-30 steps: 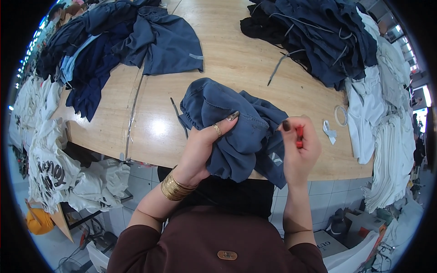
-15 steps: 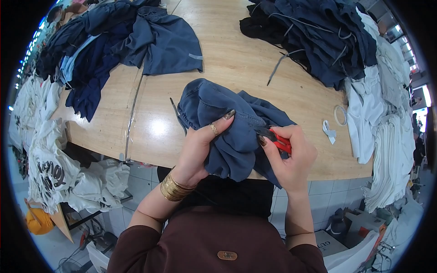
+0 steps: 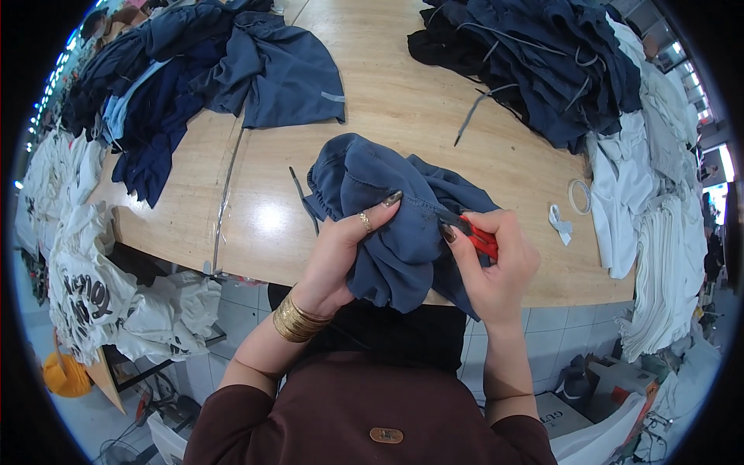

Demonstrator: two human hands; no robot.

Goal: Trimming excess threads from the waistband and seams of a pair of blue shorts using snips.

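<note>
A bunched blue-grey garment (image 3: 391, 256) with a stitched seam and a gathered edge lies over the table's near edge in front of me. My left hand (image 3: 349, 240) grips it, thumb pressed on top beside the seam and the other fingers hidden beneath the cloth. In my right hand (image 3: 496, 260) is a pair of small red-handled thread snips (image 3: 482, 239). Their dark blades rest at the seam, close to my right thumb; whether the blades are apart I cannot tell. A grey drawcord (image 3: 297, 182) sticks out at the garment's left side.
Dark blue garments are heaped at the far left (image 3: 287, 77) and far right (image 3: 535, 62) of the wooden table (image 3: 372, 85). White garments (image 3: 659, 263) hang over the right edge, and more (image 3: 101, 287) are piled at left. A tape roll (image 3: 579, 197) and a white scrap (image 3: 559, 225) lie at right.
The snips have turned slightly, their blades shifting a little along the seam. The cloth has moved slightly to the right at its upper left edge. Both hands keep their grip.
</note>
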